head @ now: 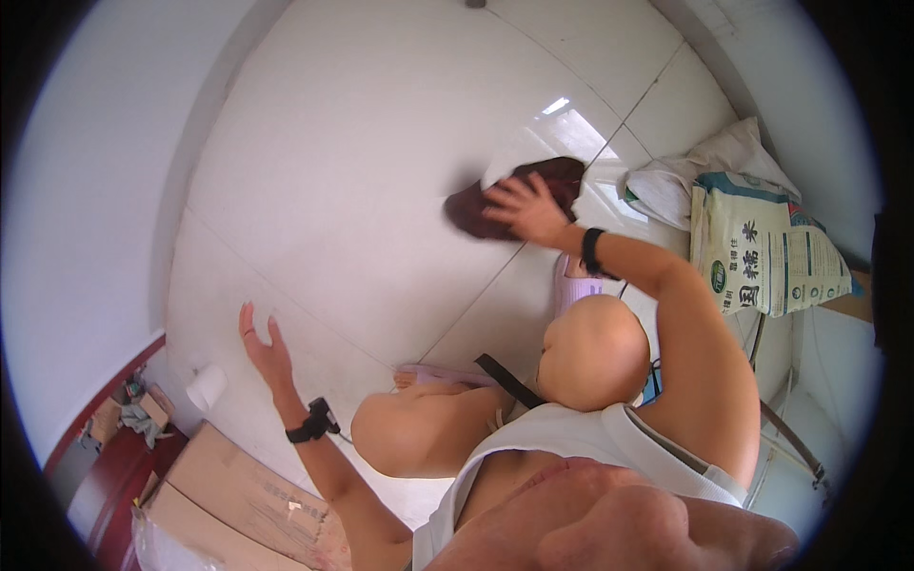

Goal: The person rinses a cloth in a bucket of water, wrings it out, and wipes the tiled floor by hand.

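Observation:
My right hand (pixel 528 210) lies on a dark red cloth (pixel 564 175) on the pale tiled floor (pixel 343 178). Its fingers are spread across the top of the cloth and hold it down against the tiles. The cloth is bunched, and its left end is blurred. My left hand (pixel 268 353) is held out to the left, fingers apart, with nothing in it. A black band with a small device (pixel 313 421) is on the left wrist, and another black band (pixel 591 250) circles the right one.
Printed rice sacks (pixel 764 246) lean at the right wall, beside a whitish sack (pixel 671 185). A white roll (pixel 207 387) is at the left, near flattened cardboard (pixel 250 492) and dark red furniture (pixel 136 464). My bent knees (pixel 593 353) and lilac slippers (pixel 575 289) are close to the cloth.

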`<action>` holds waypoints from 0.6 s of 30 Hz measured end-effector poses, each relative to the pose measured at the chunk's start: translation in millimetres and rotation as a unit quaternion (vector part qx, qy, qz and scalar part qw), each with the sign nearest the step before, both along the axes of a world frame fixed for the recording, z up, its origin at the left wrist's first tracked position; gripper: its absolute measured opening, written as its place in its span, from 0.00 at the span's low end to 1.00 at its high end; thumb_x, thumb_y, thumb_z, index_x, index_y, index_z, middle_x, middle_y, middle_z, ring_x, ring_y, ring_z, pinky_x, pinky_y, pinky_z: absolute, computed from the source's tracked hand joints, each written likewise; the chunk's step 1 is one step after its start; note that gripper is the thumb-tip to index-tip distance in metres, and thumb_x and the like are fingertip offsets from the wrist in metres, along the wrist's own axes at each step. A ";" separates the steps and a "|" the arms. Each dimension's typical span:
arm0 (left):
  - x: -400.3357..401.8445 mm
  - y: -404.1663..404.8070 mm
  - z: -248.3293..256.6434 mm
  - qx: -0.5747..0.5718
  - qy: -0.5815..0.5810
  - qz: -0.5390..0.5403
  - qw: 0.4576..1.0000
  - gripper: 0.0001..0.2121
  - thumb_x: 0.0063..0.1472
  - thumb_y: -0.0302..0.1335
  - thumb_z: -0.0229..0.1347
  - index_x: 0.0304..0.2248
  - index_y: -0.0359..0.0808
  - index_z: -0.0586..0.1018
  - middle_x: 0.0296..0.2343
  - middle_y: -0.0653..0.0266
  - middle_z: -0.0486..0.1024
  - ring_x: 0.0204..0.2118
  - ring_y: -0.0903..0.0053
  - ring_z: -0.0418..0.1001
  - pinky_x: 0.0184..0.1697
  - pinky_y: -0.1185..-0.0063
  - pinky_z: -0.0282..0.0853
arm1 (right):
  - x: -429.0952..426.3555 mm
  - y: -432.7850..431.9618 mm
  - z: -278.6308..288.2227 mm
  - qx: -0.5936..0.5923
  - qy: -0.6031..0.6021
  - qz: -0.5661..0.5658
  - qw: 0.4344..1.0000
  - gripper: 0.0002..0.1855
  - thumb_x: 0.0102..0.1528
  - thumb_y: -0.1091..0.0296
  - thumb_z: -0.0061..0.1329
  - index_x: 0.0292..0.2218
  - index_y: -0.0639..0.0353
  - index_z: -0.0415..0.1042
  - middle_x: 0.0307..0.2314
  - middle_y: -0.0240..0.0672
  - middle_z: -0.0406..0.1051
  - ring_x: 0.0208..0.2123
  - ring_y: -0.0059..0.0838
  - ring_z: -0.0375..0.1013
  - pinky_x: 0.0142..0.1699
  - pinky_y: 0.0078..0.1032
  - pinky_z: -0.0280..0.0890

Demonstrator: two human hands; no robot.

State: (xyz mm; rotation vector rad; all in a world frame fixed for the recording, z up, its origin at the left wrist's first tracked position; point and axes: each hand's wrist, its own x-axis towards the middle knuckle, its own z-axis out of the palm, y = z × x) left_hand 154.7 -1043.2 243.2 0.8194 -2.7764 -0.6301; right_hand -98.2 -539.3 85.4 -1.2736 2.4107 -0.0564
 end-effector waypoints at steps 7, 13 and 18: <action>23.4 -19.1 69.6 -0.098 -0.079 -0.018 0.992 0.24 0.64 0.17 0.55 0.59 0.30 0.69 0.59 0.50 0.66 0.63 0.57 0.63 0.68 0.67 0.55 | -44.9 -77.2 -10.9 -0.161 0.000 0.038 0.986 0.29 0.57 0.57 0.55 0.60 0.32 0.67 0.62 0.25 0.59 0.62 0.36 0.58 0.59 0.52 0.57; 38.8 -7.7 147.4 -0.168 -0.118 -0.020 0.978 0.24 0.64 0.19 0.54 0.59 0.29 0.68 0.59 0.49 0.66 0.63 0.56 0.63 0.67 0.65 0.56 | -187.4 -79.0 -21.6 -0.230 0.163 -0.143 0.949 0.23 0.58 0.59 0.53 0.54 0.45 0.72 0.52 0.36 0.70 0.51 0.43 0.70 0.53 0.47 0.64; 16.0 -7.2 195.3 -0.220 -0.123 -0.073 0.965 0.23 0.64 0.19 0.52 0.59 0.28 0.68 0.60 0.47 0.66 0.63 0.54 0.64 0.65 0.63 0.58 | -271.8 16.2 -31.8 -0.109 0.201 -0.320 0.919 0.21 0.57 0.58 0.52 0.52 0.48 0.73 0.48 0.38 0.72 0.47 0.45 0.72 0.50 0.46 0.65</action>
